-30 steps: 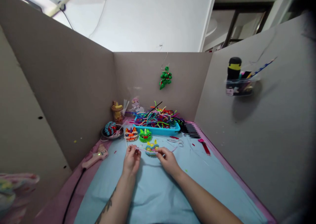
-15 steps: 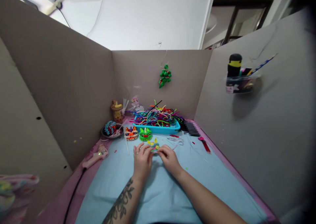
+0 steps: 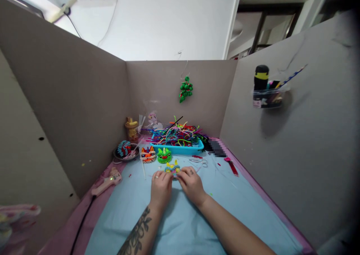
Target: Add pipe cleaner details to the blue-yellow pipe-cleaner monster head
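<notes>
Between my two hands is a small yellow and light-blue pipe-cleaner figure (image 3: pixel 172 167), with yellow ear-like points standing up. My left hand (image 3: pixel 161 187) pinches its lower edge from the left. From the right, the fingertips of my right hand (image 3: pixel 191 184) close on the same lower edge. My fingers cover the bottom of the figure. Just beyond it stand an orange pipe-cleaner figure (image 3: pixel 148 155) and a green one (image 3: pixel 164 155) with a face. A pair of scissors (image 3: pixel 199 162) lies to the right of them.
A blue tray (image 3: pixel 177 149) heaped with coloured pipe cleaners stands at the back. To the left are a pink glue gun (image 3: pixel 107 182) with a black cord and a dark bowl (image 3: pixel 119 158). A red strip-like tool (image 3: pixel 232 167) lies right. Grey partitions (image 3: pixel 92 108) enclose the table.
My right hand has turned slightly, and its fingers now curl closer to my left hand at the figure's lower edge. The left fingers are drawn more together. The view has shifted slightly.
</notes>
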The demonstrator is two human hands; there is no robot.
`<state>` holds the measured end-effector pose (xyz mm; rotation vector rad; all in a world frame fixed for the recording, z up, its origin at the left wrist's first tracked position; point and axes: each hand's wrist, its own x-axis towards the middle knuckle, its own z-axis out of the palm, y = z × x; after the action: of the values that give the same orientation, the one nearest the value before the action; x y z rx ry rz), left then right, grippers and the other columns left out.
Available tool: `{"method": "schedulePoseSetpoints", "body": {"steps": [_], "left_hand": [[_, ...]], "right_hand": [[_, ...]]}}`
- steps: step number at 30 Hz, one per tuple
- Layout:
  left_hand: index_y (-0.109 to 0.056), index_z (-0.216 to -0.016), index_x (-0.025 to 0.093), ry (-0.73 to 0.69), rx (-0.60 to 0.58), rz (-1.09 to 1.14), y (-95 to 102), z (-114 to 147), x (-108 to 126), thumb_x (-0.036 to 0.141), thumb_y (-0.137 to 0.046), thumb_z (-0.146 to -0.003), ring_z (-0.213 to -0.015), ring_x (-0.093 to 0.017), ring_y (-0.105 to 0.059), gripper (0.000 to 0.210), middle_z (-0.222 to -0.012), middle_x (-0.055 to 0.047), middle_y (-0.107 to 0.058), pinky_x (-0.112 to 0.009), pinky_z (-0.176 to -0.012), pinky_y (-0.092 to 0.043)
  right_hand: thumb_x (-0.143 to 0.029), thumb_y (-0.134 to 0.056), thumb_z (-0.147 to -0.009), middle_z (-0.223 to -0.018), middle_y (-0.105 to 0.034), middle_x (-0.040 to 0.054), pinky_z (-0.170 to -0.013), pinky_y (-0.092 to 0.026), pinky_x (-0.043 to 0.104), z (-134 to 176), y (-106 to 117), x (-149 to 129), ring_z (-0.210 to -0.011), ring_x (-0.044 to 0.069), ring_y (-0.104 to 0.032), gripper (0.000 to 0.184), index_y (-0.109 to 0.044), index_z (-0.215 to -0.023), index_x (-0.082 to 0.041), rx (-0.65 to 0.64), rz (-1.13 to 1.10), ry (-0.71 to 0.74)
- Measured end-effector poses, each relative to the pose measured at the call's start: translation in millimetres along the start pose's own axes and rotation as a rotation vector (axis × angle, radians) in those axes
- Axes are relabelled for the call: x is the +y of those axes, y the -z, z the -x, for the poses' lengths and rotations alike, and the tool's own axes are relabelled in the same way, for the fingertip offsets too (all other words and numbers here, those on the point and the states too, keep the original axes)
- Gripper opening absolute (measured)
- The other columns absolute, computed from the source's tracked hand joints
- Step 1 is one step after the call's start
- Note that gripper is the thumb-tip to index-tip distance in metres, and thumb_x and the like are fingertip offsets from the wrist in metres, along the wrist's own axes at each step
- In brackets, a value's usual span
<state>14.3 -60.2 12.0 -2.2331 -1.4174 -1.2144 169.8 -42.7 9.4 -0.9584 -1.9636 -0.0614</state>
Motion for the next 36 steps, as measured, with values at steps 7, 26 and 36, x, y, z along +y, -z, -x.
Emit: {"method": "schedulePoseSetpoints", "body": {"steps": [7, 26, 36], "left_hand": [[-0.061, -0.078, 0.02, -0.02, 0.009, 0.022, -4.4, 2, 1, 0.019, -0.045, -0.086, -0.074, -0.019, -0.054, 0.019, -0.07, -0.003, -0.061, -0.032, -0.07, -0.039], [-0.061, -0.08, 0.021, 0.058, 0.019, 0.051, -1.3, 0, 2, 0.02, -0.047, -0.085, -0.08, -0.021, -0.054, 0.015, -0.081, -0.005, -0.063, -0.035, -0.075, -0.039], [-0.062, -0.078, 0.02, 0.043, 0.048, 0.125, -3.2, 2, 6, 0.024, -0.051, -0.084, -0.073, -0.018, -0.055, 0.013, -0.072, -0.003, -0.064, -0.032, -0.073, -0.039]], "right_hand": [[-0.01, -0.047, -0.08, -0.081, -0.056, 0.0061, -0.072, -0.041, 0.033, -5, -3, -4, -0.082, 0.021, -0.048, 0.015, -0.057, -0.075, -0.02, -0.019, -0.055, -0.071], [-0.018, -0.055, -0.079, -0.085, -0.058, 0.0053, -0.078, -0.043, 0.033, -9, 4, 4, -0.086, 0.02, -0.052, 0.013, -0.065, -0.087, -0.021, -0.014, -0.278, -0.106], [-0.014, -0.047, -0.078, -0.073, -0.051, 0.0021, -0.068, -0.041, 0.028, -10, -5, -4, -0.073, 0.016, -0.05, 0.013, -0.052, -0.067, -0.019, 0.024, -0.426, -0.287]]}}
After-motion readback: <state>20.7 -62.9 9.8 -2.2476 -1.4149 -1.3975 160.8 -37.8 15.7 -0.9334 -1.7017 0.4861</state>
